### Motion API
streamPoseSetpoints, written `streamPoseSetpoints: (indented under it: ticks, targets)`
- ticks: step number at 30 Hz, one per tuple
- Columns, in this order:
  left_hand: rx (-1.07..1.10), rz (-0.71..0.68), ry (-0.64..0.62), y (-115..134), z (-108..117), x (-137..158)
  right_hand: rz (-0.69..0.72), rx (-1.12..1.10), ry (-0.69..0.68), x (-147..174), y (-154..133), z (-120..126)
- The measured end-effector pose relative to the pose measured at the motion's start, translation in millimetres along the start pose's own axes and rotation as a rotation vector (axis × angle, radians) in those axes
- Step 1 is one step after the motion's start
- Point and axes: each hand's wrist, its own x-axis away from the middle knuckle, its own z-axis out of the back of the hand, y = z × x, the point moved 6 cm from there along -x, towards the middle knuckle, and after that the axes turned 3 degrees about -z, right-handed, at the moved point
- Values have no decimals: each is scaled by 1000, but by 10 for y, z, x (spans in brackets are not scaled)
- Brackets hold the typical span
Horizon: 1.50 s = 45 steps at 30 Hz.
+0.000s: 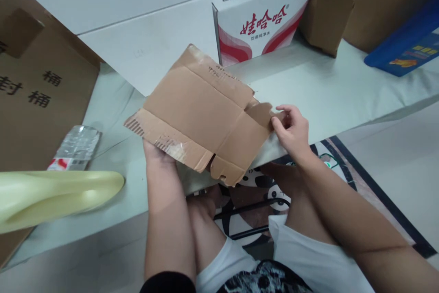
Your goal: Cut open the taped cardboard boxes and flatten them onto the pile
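An unfolded brown cardboard box (202, 105) lies tilted in front of me, its creased panels and torn, notched flaps spread out. My right hand (291, 129) pinches a small flap at its right side between thumb and fingers. My left hand (158, 152) holds the cardboard from below at the left edge; its fingers are hidden underneath. Dark stripes and scuffed patches of tape show along the cardboard's near left edge, and faint print marks the far edge.
A white carton with red print (262, 23) and large white boxes (144, 14) stand behind. A brown box (331, 14) and a blue package (404, 50) sit right. A pale yellow object (61, 197), a flattened silvery pack (78, 144) and a big carton (41, 101) are left.
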Motion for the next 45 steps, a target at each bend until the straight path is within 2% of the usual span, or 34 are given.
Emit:
streamPoseSetpoints:
  ticks: [2, 3, 6, 9, 13, 18, 22, 25, 27, 29, 31, 33, 34, 36, 39, 42, 45]
  targets:
    - [17, -43, 19, 32, 15, -9, -129, -97, 65, -37, 115, -18]
    - [24, -66, 27, 49, 22, -12, -199, -186, 51, -48, 172, -56]
    - [15, -99, 5, 85, 0, -5, -427, -502, -198, -4, 246, -277]
    - [1, -80, -64, 108, -84, 46, -561, -681, -454, 123, 131, -438]
    - [5, -53, -131, 107, -165, 137, -581, -668, -509, 185, -1, -468]
    - [-44, -54, -59, 26, -31, 89, -614, -645, -538, 191, 32, -490]
    - [-16, 29, -43, -27, 10, 30, -626, -603, -551, 187, 78, -439]
    - [29, 101, 20, -45, -5, 25, -585, -575, -451, 131, 57, -256]
    - [49, 143, 123, -63, 16, 32, -512, -542, -242, 36, 32, 36]
    - [35, 165, 187, -81, 25, 43, -382, -477, 65, -75, -8, 494]
    - [4, 159, 165, -93, -6, 46, -210, -368, 382, -153, -76, 1042]
    - [-23, 155, 128, -110, -42, 52, -34, -211, 635, -204, -166, 1563]
    - [-29, 157, 121, -121, -53, 56, 40, -145, 711, -237, -207, 1776]
    - [-32, 163, 113, -145, -73, 62, 95, -16, 767, -350, -252, 2083]
    - [-37, 176, 55, -187, -138, 68, -1, 184, 693, -656, -244, 2245]
    - [-39, 197, 7, -245, -212, 78, -162, 384, 593, -1071, -194, 2136]
    - [-63, 202, -37, -305, -279, 79, -301, 669, 478, -1546, -137, 1875]
